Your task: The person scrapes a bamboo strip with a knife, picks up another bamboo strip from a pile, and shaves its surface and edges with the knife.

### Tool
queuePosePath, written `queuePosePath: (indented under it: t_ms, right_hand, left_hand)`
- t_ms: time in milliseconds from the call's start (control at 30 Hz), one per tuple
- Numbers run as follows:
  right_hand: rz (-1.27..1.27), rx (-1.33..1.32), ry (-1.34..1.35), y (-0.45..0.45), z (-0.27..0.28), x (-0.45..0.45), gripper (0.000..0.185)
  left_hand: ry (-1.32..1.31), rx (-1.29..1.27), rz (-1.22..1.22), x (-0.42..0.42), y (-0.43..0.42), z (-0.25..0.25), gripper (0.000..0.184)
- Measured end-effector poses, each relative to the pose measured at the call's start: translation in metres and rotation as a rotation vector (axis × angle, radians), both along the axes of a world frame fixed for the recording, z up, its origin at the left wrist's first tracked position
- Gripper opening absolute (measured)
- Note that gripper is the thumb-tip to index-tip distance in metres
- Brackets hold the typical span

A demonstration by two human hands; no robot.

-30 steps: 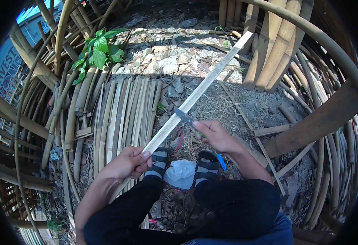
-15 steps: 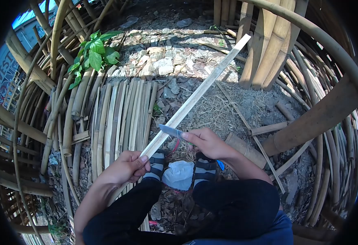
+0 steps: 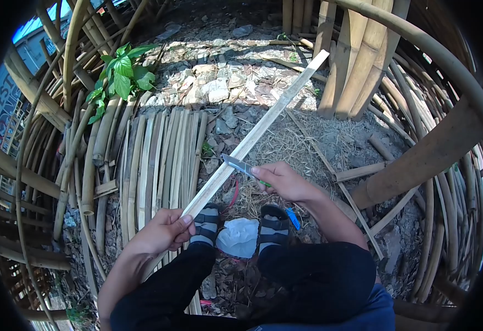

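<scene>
A long pale bamboo strip (image 3: 269,118) slants from lower left to upper right in front of me. My left hand (image 3: 167,229) is closed around its lower part, thumb on top. In my right hand (image 3: 283,181) is a knife (image 3: 237,164) with a green bit showing at the handle. Its blade lies across the strip near the middle and touches it. Below the blade, between my sandalled feet (image 3: 274,225), lies a crumpled whitish sheet (image 3: 238,237). The strip's lower end passes under my left forearm.
Split bamboo slats (image 3: 164,160) lie in a row to the left. Bamboo poles (image 3: 357,60) stand at upper right, and a thick bamboo pole (image 3: 423,157) leans at right. A leafy green plant (image 3: 123,74) grows at upper left. Shavings (image 3: 285,140) cover the ground ahead.
The knife blade has shifted slightly up along the strip, its angle now steeper. The strip's far end has moved a little left and down. My left hand keeps its hold.
</scene>
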State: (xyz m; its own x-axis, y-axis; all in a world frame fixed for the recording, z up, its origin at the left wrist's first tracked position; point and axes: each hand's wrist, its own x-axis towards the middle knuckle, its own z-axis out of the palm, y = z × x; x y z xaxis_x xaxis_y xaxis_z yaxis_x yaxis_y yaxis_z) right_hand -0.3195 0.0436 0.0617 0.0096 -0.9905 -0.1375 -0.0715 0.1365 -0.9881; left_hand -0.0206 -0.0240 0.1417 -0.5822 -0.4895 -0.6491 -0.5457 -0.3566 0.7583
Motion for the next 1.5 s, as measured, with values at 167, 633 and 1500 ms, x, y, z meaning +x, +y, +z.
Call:
queuePosePath:
  t_ms: [167, 633, 1500]
  right_hand:
    - [-0.014, 0.035, -0.008, -0.004, -0.001, -0.013, 0.045]
    - [-0.278, 0.016, -0.071, -0.011, 0.003, -0.058, 0.043]
    - [-0.289, 0.123, -0.122, -0.004, 0.016, -0.074, 0.046]
  left_hand:
    - [0.005, -0.008, -0.009, 0.004, -0.001, -0.001, 0.031]
    - [-0.014, -0.025, -0.021, 0.007, 0.003, -0.002, 0.032]
    - [-0.018, 0.072, -0.010, 0.012, 0.000, -0.005, 0.029]
